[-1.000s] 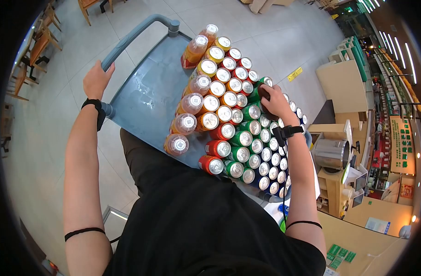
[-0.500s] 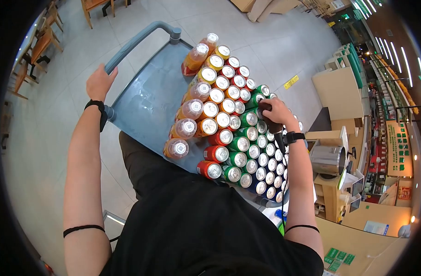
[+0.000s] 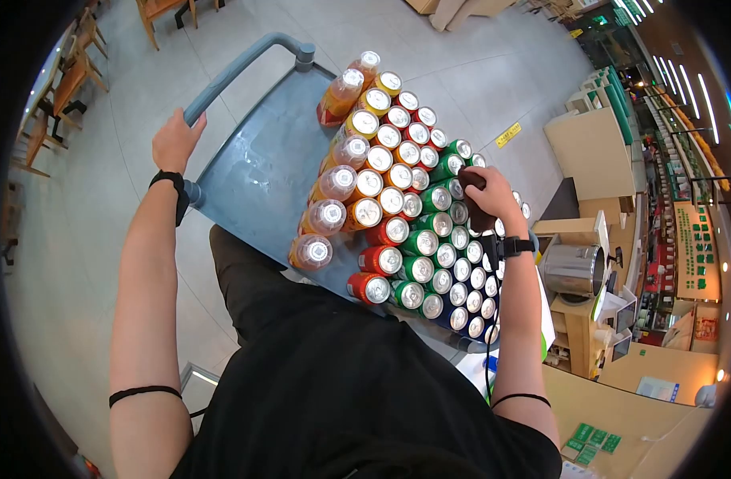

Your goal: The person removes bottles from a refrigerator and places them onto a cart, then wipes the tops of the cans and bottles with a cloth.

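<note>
My left hand point(image 3: 176, 140) is closed around the end of the grey handle point(image 3: 241, 73) of a cart. On the cart's blue-grey top point(image 3: 249, 164), several orange drink bottles point(image 3: 339, 96) with clear caps stand beside rows of cans. Yellow-and-orange cans point(image 3: 365, 122), red cans point(image 3: 371, 288), green cans point(image 3: 419, 269) and dark blue cans point(image 3: 459, 318) stand packed together, tops up. Over the green cans, my right hand point(image 3: 495, 195) grips a dark brown object point(image 3: 480, 217) whose kind I cannot make out. A thin black cord hangs below that wrist.
Wooden chairs point(image 3: 78, 72) stand at the upper left on the grey tiled floor point(image 3: 142, 263). To the right are a counter with a large steel pot point(image 3: 571, 267) and a beige cabinet point(image 3: 581, 152). A yellow floor sticker point(image 3: 508, 134) lies beyond the cart.
The cans and bottles sit slightly farther right in view. My right hand has shifted a little right with the brown object; my left hand keeps its grip on the handle.
</note>
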Action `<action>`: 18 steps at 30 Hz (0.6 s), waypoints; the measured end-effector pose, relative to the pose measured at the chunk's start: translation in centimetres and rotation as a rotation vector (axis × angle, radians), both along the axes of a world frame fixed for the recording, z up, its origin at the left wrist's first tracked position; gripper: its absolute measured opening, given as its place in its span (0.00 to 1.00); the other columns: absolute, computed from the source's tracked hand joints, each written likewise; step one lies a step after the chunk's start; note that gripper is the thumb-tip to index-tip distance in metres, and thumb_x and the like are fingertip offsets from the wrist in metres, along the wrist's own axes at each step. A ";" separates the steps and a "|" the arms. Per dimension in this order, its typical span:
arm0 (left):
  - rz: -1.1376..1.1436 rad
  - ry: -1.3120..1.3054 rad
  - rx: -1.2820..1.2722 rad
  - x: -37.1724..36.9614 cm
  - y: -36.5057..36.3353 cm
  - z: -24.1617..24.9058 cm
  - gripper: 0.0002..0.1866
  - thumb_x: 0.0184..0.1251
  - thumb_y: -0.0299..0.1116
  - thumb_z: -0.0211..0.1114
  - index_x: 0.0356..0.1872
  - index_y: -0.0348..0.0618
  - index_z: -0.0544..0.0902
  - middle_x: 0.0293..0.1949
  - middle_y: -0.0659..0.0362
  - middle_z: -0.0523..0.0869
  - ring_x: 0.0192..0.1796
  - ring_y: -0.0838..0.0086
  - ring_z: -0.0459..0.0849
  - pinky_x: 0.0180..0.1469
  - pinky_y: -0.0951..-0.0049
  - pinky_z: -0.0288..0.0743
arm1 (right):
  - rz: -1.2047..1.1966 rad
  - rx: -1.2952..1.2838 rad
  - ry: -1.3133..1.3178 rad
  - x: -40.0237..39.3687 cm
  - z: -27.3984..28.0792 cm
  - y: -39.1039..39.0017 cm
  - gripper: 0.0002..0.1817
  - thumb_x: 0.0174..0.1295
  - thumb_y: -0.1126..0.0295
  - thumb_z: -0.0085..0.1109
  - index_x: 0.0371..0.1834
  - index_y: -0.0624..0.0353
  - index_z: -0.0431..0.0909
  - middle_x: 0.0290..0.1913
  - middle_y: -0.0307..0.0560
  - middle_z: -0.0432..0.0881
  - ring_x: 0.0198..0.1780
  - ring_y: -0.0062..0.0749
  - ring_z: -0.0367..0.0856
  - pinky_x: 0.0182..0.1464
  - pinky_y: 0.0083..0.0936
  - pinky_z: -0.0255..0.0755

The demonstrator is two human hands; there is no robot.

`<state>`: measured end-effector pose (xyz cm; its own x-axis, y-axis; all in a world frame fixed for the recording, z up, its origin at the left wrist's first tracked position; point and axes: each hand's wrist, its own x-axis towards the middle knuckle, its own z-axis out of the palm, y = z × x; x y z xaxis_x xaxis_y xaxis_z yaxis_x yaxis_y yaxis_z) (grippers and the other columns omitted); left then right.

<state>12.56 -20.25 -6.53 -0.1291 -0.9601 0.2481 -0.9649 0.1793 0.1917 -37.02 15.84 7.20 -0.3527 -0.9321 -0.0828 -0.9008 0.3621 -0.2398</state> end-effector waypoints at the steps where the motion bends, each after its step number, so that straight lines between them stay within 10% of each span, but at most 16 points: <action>1: -0.004 -0.005 0.008 0.1 0.0 -0.1 0.28 0.68 0.64 0.60 0.38 0.44 0.80 0.33 0.49 0.89 0.36 0.50 0.88 0.39 0.53 0.82 | -0.004 0.008 -0.005 0.3 -0.8 0.6 0.22 0.52 0.63 0.64 0.52 0.54 0.86 0.44 0.61 0.84 0.53 0.59 0.79 0.58 0.45 0.75; 18: -0.005 -0.027 0.003 0.0 0.3 0.4 0.30 0.67 0.66 0.59 0.39 0.44 0.80 0.33 0.49 0.89 0.38 0.51 0.88 0.40 0.53 0.81 | 0.029 0.155 0.033 2.3 -0.1 2.0 0.23 0.54 0.63 0.63 0.56 0.52 0.85 0.48 0.61 0.83 0.51 0.57 0.83 0.56 0.41 0.78</action>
